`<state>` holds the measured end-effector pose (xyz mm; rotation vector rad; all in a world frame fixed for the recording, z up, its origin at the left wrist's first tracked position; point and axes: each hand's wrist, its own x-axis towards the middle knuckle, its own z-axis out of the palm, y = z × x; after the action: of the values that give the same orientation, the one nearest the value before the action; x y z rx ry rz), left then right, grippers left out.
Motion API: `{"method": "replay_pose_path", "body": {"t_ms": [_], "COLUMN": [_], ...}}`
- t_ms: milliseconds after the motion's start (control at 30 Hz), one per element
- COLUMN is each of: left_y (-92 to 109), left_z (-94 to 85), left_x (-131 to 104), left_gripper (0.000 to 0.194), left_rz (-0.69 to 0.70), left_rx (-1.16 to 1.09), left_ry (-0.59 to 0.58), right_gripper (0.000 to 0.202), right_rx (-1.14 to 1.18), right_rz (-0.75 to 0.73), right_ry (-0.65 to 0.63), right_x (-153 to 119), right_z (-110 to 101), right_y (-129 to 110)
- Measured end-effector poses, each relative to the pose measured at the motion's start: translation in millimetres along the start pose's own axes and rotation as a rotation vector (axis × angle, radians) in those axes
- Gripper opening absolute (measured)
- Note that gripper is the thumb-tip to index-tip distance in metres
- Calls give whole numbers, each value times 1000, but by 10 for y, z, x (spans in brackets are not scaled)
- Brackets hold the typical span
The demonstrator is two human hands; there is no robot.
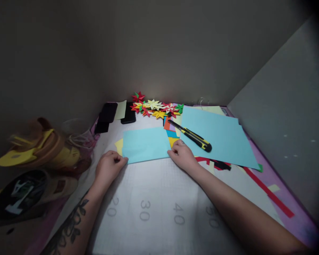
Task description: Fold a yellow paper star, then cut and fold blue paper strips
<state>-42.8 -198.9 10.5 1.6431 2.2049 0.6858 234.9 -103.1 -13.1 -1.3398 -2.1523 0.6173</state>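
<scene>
A light blue paper rectangle (146, 144) lies in front of me, its near edge facing me. My left hand (111, 165) pinches its near left corner between thumb and curled fingers. At the near right corner, my right hand (181, 154) grips the same paper in a pinch. Yellow paper (119, 146) sticks out from beneath on the left. Just beyond my right hand, a yellow and black box cutter (192, 137) rests on a larger light blue sheet (223, 138), its blade end pointing to the upper left.
Folded paper stars (152, 105) line the back, beside two dark phones (108, 112). Red paper strips (268, 191) lie at the right on the numbered white mat (159, 212). Cups and a yellow-brown object (42, 148) stand at the left. Walls bound the back and right.
</scene>
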Motion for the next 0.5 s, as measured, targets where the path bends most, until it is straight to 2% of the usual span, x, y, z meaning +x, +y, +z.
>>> {"method": "replay_pose_path", "body": {"t_ms": [500], "left_y": [-68], "left_z": [-20], "left_x": [30], "left_gripper": [24], "left_rz": [39], "left_rx": [-24], "left_ry": [-66], "right_gripper": [24], "right_rx": [25], "right_rz": [-38], "right_ry": [12], "right_x": [-38], "right_z": [-4], "right_y": [10]}}
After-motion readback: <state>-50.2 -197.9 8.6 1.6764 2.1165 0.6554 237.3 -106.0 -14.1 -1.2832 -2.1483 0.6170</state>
